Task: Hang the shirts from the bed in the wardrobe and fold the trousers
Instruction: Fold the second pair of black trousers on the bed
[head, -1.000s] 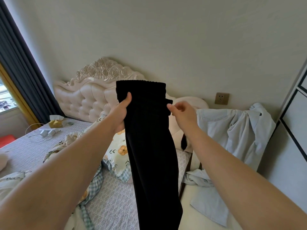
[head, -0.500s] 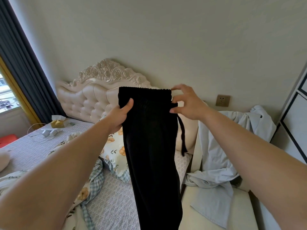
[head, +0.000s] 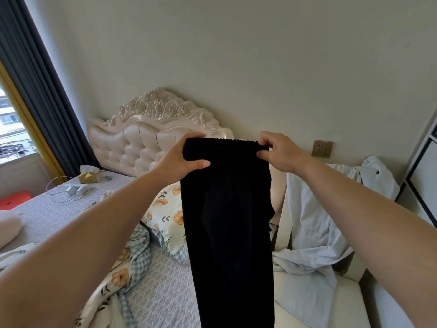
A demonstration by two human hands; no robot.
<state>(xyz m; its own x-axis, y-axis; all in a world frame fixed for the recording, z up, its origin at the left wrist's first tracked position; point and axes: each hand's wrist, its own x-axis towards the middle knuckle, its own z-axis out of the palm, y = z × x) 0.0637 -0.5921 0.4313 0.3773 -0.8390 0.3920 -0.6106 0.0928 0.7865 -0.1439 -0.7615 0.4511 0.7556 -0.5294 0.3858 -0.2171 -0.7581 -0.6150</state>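
Black trousers point(head: 230, 221) hang straight down in front of me, doubled lengthwise, their waistband held level at the top. My left hand point(head: 181, 162) grips the left end of the waistband, thumb across the front. My right hand point(head: 277, 151) pinches the right end. A pale blue shirt point(head: 314, 216) lies draped over a cream chair to the right of the bed point(head: 47, 209). The wardrobe point(head: 423, 166) shows only as a white panelled edge at the far right.
A cream tufted headboard point(head: 142, 143) stands against the wall. A floral pillow point(head: 165, 209) and a checked floral quilt point(head: 123, 268) lie on the bed. A tissue box point(head: 88, 175) and chargers sit near the dark curtain point(head: 30, 86). A wall socket point(head: 321, 149) is behind my right hand.
My right hand moved from the drawstring up to the right end of the waistband and pinched it. My left hand slid up to the waistband's left end. The drawstring no longer dangles.
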